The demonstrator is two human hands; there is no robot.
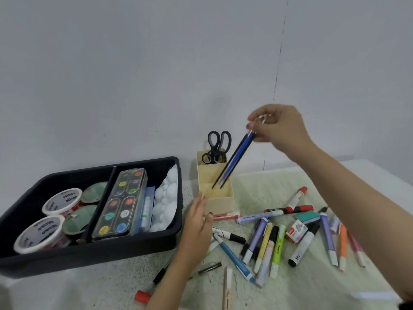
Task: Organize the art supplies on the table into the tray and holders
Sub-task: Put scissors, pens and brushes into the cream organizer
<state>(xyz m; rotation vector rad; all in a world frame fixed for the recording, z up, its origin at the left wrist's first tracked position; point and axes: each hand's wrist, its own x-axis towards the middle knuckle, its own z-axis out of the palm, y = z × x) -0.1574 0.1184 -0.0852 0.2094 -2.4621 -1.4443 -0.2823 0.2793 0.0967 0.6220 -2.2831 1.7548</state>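
Observation:
My right hand (279, 128) pinches the top ends of a small bundle of blue and black pens (234, 158), which slants down with its tips inside the front compartment of the cream holder (220, 203). Two pairs of black scissors (215, 148) stand in the holder's back compartment. With straight fingers, my left hand (196, 222) touches the holder's front left corner. A black tray (93, 253) at the left holds paint tubs (61, 201), a watercolour palette (121, 203) and a white moulded palette (166, 201). Several markers and pens (268, 245) lie loose on the table to the right.
A small red and white box (296, 231) and a teal eraser (309, 217) lie among the markers. A red-capped pen (148, 291) and a black pen (209, 268) lie near the front. The wall stands close behind the tray and holder.

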